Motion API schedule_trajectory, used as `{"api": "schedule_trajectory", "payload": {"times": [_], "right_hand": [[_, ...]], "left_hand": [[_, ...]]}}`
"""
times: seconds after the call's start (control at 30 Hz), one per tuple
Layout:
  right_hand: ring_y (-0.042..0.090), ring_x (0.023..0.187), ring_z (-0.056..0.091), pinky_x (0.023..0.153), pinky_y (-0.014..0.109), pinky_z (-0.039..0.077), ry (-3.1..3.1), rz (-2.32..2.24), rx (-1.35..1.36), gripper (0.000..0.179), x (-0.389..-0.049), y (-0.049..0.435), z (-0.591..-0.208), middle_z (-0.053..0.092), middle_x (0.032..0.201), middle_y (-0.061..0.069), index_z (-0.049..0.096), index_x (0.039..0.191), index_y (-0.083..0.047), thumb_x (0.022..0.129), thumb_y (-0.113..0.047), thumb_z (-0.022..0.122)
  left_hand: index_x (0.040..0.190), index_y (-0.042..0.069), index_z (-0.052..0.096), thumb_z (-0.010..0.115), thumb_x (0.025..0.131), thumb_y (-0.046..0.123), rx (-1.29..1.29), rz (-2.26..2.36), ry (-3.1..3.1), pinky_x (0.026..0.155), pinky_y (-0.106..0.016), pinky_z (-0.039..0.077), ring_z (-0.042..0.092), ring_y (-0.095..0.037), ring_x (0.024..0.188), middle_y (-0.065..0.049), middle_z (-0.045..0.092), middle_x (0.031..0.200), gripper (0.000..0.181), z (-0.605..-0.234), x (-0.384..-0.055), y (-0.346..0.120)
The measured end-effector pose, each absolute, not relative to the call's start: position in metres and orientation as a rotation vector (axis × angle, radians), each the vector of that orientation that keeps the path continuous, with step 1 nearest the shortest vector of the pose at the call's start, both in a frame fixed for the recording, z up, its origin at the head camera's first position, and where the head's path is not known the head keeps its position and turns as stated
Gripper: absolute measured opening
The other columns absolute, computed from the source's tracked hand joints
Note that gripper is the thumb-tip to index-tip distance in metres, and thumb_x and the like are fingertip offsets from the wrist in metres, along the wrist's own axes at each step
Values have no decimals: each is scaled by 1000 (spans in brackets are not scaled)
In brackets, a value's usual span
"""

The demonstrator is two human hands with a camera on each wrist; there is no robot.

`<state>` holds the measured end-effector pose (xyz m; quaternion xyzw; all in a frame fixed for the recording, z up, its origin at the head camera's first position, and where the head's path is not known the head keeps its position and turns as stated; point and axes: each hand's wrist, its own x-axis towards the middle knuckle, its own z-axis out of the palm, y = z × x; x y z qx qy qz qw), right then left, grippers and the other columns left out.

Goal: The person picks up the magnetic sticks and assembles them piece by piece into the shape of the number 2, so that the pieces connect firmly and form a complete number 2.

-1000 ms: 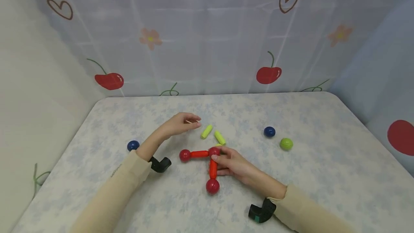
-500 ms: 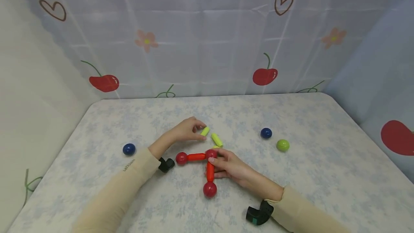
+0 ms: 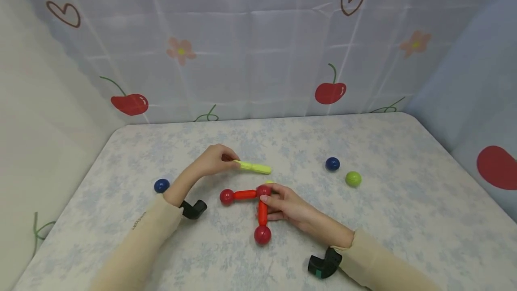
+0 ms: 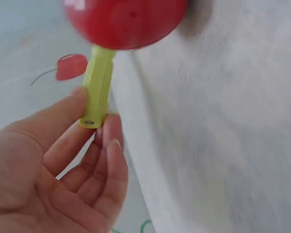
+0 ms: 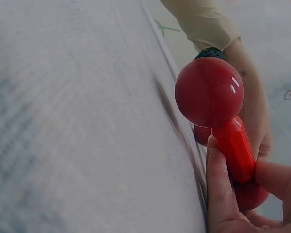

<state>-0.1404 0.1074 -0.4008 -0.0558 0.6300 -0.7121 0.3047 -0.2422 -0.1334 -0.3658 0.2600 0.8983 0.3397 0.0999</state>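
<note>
In the head view my left hand (image 3: pixel 214 160) pinches a yellow-green rod (image 3: pixel 243 165) by its near end. A second yellow-green rod (image 3: pixel 261 169) lines up end to end with it, pointing right. The left wrist view shows the held rod (image 4: pixel 98 87) between thumb and fingers, a small metal spot on its end. My right hand (image 3: pixel 292 208) grips an L-shaped piece at its corner ball (image 3: pixel 263 191). From that red ball, one red rod (image 3: pixel 245 195) runs left to a red ball (image 3: pixel 227 197); another red rod (image 3: pixel 262 213) runs toward me to a ball (image 3: pixel 262 235).
Behind the corner ball, a further yellow-green piece (image 3: pixel 269 182) peeks out, mostly hidden. A blue ball (image 3: pixel 162 186) sits beside my left wrist. Farther right lie another blue ball (image 3: pixel 332 164) and a green ball (image 3: pixel 353 179). A printed curtain (image 3: pixel 250 66) hangs behind the patterned table (image 3: pixel 383 223).
My left hand has taken hold of one yellow-green rod and drawn back left. The second rod has swung into line with it. My right hand keeps its grip on the red piece.
</note>
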Motion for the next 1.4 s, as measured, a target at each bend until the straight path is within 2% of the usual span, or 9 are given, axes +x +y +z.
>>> {"api": "schedule_trajectory", "payload": {"times": [0.5,0.67,0.73,0.93,1.17,1.4], "right_hand": [[22,84,65,71,33,53,1687,-1884,-143,50,-144,110,-401,65,96,14,36,136,5,95,-16,56],[21,83,65,70,32,53,1685,-1889,-124,50,-145,110,-401,65,96,13,37,136,5,96,-17,56],[21,83,65,70,32,53,1681,-1889,-121,51,-145,110,-401,65,96,13,36,136,5,96,-18,56],[23,84,65,71,32,53,1665,-1889,-146,48,-142,108,-403,65,95,15,37,135,5,96,-16,56],[21,82,65,70,32,53,1675,-1892,-146,51,-141,107,-402,65,93,12,35,137,6,96,-17,56],[21,83,64,72,33,53,1688,-1883,-140,53,-141,107,-402,65,95,12,34,137,6,95,-17,56]], "left_hand": [[95,0,71,68,86,10,651,1005,2679,61,-29,47,58,-12,68,-1,66,79,14,-371,-232,-149],[102,2,72,65,87,9,681,862,2735,57,-28,41,48,-14,64,-2,62,79,17,-363,-232,-138],[102,3,72,67,86,11,681,813,2755,58,-28,40,46,-15,65,-2,62,80,18,-363,-233,-133],[88,7,72,77,79,17,656,826,2748,64,-29,45,53,-15,72,1,65,84,14,-374,-237,-128],[102,6,71,70,85,12,777,896,2655,68,-30,42,50,-15,74,-3,66,97,18,-384,-239,-133],[88,11,69,71,83,13,784,975,2656,65,-30,40,47,-15,70,1,62,84,5,-388,-240,-133]]}}
